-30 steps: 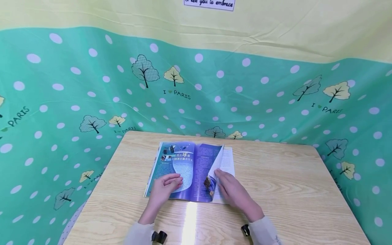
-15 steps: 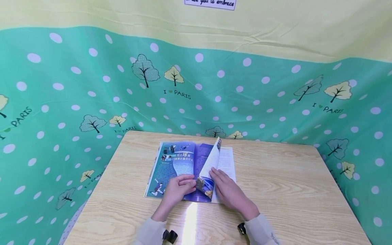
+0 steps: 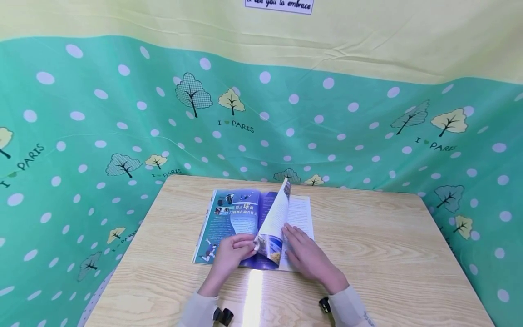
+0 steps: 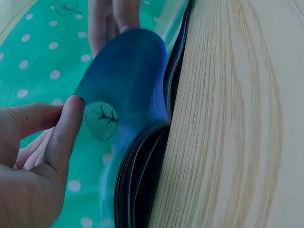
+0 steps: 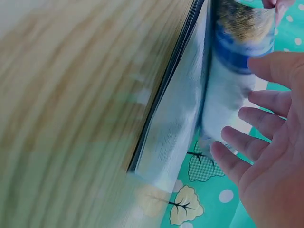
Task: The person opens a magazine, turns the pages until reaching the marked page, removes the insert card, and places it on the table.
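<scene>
An open magazine (image 3: 222,222) with purple and blue-green pages lies on the wooden table. One page (image 3: 275,215) on its right half is lifted and curls over toward the left. My left hand (image 3: 229,255) pinches the edge of that page between thumb and finger; the left wrist view shows this pinch (image 4: 69,107) closely. My right hand (image 3: 308,256) is at the right half of the magazine, behind the lifted page. In the right wrist view the right hand's fingers (image 5: 263,123) are extended and spread beside the curved page (image 5: 235,52); whether they touch it is unclear.
The wooden table (image 3: 367,245) extends around the magazine, widest to its right. A green and yellow cloth (image 3: 327,118) with dots and trees hangs behind and at both sides. A bright reflection (image 3: 252,295) shines on the table in front.
My left hand has moved right from over the left page and taken hold of the lifted page's edge. The page has curled farther left. My right hand no longer grips it, its fingers now extended.
</scene>
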A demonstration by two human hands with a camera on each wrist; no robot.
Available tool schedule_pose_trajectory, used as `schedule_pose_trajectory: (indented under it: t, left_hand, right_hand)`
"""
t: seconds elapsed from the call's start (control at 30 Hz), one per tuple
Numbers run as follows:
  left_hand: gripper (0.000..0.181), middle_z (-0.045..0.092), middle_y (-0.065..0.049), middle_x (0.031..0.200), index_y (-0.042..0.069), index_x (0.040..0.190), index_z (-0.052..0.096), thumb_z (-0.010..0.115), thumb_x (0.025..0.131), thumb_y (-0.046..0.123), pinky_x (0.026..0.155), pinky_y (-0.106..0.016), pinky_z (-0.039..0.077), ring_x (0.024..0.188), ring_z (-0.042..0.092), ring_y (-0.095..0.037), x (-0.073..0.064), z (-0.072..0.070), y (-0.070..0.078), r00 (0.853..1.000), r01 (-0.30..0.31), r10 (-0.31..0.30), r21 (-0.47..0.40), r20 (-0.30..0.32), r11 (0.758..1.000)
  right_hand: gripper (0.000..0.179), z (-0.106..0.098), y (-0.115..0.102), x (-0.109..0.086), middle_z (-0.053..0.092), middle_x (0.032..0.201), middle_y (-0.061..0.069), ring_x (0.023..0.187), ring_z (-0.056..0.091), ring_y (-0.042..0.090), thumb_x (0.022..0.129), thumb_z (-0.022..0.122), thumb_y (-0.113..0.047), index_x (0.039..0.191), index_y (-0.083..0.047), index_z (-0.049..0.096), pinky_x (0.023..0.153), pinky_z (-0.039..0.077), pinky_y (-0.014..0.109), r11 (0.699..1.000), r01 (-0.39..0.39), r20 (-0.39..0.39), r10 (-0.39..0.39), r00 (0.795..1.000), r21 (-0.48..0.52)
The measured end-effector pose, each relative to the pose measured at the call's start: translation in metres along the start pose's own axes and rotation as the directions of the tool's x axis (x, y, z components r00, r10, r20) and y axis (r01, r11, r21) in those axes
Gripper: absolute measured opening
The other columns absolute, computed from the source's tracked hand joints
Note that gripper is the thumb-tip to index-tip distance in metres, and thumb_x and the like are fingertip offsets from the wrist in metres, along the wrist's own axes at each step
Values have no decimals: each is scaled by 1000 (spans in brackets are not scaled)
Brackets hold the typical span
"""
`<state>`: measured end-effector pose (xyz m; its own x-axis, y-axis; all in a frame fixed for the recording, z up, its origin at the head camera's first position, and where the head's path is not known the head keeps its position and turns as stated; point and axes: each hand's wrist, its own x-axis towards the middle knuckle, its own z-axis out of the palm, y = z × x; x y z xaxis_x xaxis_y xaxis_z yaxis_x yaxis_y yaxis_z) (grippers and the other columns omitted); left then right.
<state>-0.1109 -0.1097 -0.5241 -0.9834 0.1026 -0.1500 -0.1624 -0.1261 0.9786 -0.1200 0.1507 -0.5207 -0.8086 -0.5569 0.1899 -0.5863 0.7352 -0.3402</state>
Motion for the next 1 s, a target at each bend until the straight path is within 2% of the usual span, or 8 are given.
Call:
schedule_pose_trajectory:
  t: [0.2, 0.3, 0.47, 0.57, 0.77, 1.0]
  left_hand:
    - [29, 71, -26, 101, -16, 118, 63, 67, 90, -9, 81, -35, 63, 87, 73, -28, -7, -22, 4, 996, -9, 9, 0, -89, 1000]
    - [28, 70, -26, 100, -16, 117, 63, 67, 89, -11, 81, -36, 63, 86, 73, -28, -12, -35, 7, 990, -10, 11, 7, -137, 1000]
    - [28, 71, -24, 100, -13, 117, 65, 68, 89, -11, 82, -34, 63, 86, 73, -27, -20, -56, 12, 973, 20, -12, 34, -232, 999]
    - [29, 72, -22, 101, -10, 118, 66, 68, 89, -9, 82, -32, 62, 87, 73, -26, -25, -67, 14, 960, 46, -28, 57, -279, 997]
    - [31, 72, -21, 103, -10, 120, 65, 70, 90, -5, 82, -31, 62, 89, 73, -25, -31, -84, 13, 944, 73, -38, 96, -327, 993]
    - [35, 72, -21, 104, -12, 124, 61, 69, 91, -4, 83, -30, 62, 87, 73, -23, -39, -99, 13, 935, 91, -56, 84, -351, 992]
  right_hand:
    - [71, 0, 6, -6, 38, 154, 22, 138, 38, 43, 94, 71, -29, 149, 3, 40, 116, 35, 55, 999, -40, 47, 40, 998, 0]
    - [79, 0, 8, -9, 36, 155, 23, 139, 37, 43, 91, 74, -38, 150, 1, 40, 116, 34, 56, 997, -74, 99, 73, 992, 0]
    - [92, 1, 10, -13, 32, 156, 24, 140, 32, 46, 83, 78, -49, 151, -1, 38, 116, 32, 59, 993, -122, 196, 121, 973, -8]
    - [97, 2, 11, -15, 31, 156, 26, 140, 32, 48, 80, 80, -51, 152, -2, 38, 115, 32, 61, 992, -128, 215, 129, 968, -22]
    - [95, 1, 10, -17, 32, 156, 26, 140, 31, 48, 78, 82, -51, 151, -4, 41, 113, 34, 63, 988, -152, 219, 156, 963, -35]
    - [88, 1, 10, -17, 34, 155, 24, 140, 32, 46, 82, 81, -47, 149, -5, 44, 113, 35, 62, 983, -180, 226, 182, 957, -31]
